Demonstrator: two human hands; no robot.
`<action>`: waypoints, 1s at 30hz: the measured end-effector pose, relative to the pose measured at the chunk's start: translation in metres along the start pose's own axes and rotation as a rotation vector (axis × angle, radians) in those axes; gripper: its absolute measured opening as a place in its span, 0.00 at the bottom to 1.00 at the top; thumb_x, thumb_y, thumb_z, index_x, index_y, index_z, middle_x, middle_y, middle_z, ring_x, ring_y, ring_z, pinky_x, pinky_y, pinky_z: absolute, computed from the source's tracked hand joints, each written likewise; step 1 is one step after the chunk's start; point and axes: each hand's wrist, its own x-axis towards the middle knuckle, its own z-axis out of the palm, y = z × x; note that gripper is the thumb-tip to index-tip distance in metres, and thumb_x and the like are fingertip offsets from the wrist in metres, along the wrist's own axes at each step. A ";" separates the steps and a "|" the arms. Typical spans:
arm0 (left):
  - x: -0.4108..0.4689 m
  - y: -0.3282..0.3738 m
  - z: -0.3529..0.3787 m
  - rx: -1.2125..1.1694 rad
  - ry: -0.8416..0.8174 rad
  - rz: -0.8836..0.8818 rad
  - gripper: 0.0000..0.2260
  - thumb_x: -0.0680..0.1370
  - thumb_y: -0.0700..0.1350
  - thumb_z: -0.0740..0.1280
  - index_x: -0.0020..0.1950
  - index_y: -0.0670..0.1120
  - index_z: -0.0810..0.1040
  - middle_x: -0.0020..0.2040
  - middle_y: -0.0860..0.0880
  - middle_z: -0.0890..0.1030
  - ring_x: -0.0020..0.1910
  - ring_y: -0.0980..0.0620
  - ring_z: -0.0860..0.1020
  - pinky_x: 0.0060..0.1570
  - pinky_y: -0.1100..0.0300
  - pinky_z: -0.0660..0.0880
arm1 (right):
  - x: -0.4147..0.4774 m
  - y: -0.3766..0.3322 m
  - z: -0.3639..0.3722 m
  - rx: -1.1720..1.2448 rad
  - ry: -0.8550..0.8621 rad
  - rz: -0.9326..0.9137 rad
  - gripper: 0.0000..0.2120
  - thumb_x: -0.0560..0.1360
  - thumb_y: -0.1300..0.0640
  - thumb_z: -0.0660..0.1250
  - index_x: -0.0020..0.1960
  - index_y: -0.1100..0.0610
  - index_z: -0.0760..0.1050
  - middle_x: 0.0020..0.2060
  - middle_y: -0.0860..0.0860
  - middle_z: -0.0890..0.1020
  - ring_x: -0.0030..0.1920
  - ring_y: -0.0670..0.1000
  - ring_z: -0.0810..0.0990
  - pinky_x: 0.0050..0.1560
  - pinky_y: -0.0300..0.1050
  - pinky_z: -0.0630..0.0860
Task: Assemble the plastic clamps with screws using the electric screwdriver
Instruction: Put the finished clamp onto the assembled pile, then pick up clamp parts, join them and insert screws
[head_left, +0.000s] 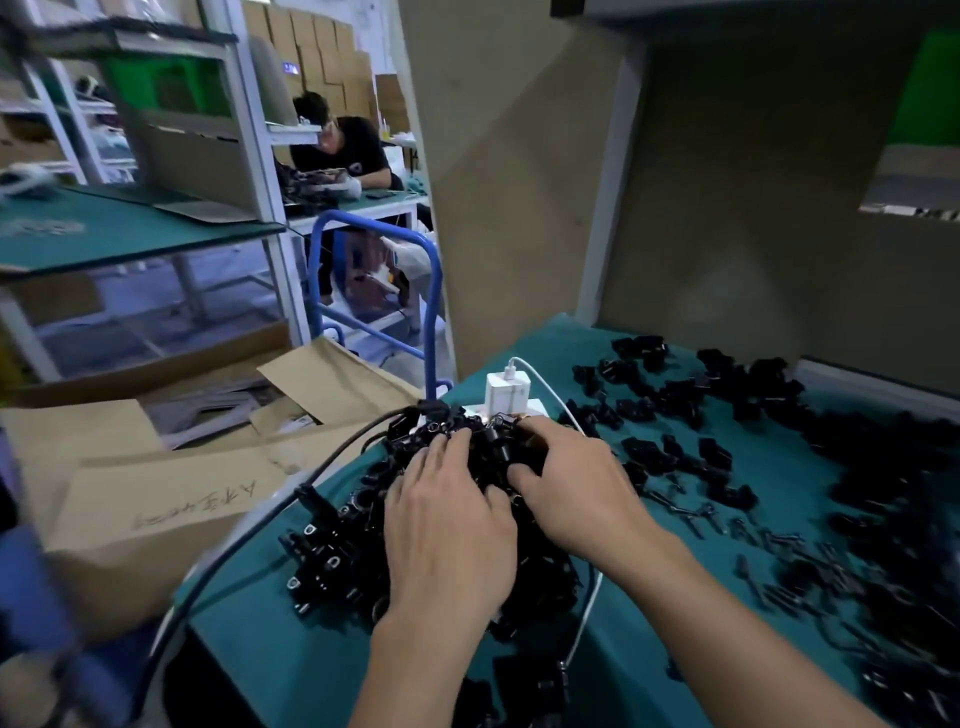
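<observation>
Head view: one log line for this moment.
left hand: flat on clamp pile | right hand: curled into pile, grip unclear | charger: behind pile

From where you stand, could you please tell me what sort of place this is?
Probably a small assembly workshop: a pile of black plastic clamps lies on a green-matted workbench, another person works at a bench behind, and cardboard cartons are stacked by the far wall.

- Plastic clamps (343, 540): black plastic, glossy, with small bright metal-looking inserts.
- Surface (291, 654): teal mat, smooth and matt.
- Charger (506, 397): white plastic, smooth with a slight sheen.
- Cardboard box (156, 488): brown paperboard, matt.
- Cart handle (431, 291): blue-painted metal tube, glossy.
- Cable (249, 530): black, smooth sheath.
</observation>
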 end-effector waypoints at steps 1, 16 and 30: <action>0.000 0.001 0.002 -0.010 0.006 -0.005 0.27 0.81 0.52 0.63 0.81 0.53 0.62 0.79 0.55 0.68 0.78 0.53 0.64 0.78 0.50 0.61 | -0.003 0.004 -0.002 0.059 -0.002 -0.009 0.17 0.76 0.50 0.66 0.64 0.38 0.73 0.50 0.42 0.83 0.49 0.50 0.80 0.46 0.46 0.75; -0.025 0.113 0.096 -0.041 -0.322 0.419 0.31 0.83 0.48 0.63 0.83 0.49 0.55 0.85 0.48 0.46 0.84 0.49 0.41 0.81 0.51 0.42 | 0.001 0.181 -0.069 -0.243 -0.116 0.416 0.36 0.79 0.53 0.69 0.83 0.49 0.56 0.78 0.54 0.66 0.74 0.57 0.69 0.71 0.50 0.70; -0.009 0.137 0.196 -0.439 -0.439 0.035 0.37 0.78 0.37 0.64 0.81 0.61 0.56 0.81 0.55 0.64 0.78 0.51 0.65 0.72 0.54 0.68 | 0.023 0.212 -0.060 0.012 0.103 0.421 0.09 0.79 0.55 0.70 0.50 0.47 0.69 0.40 0.49 0.80 0.37 0.50 0.79 0.30 0.46 0.71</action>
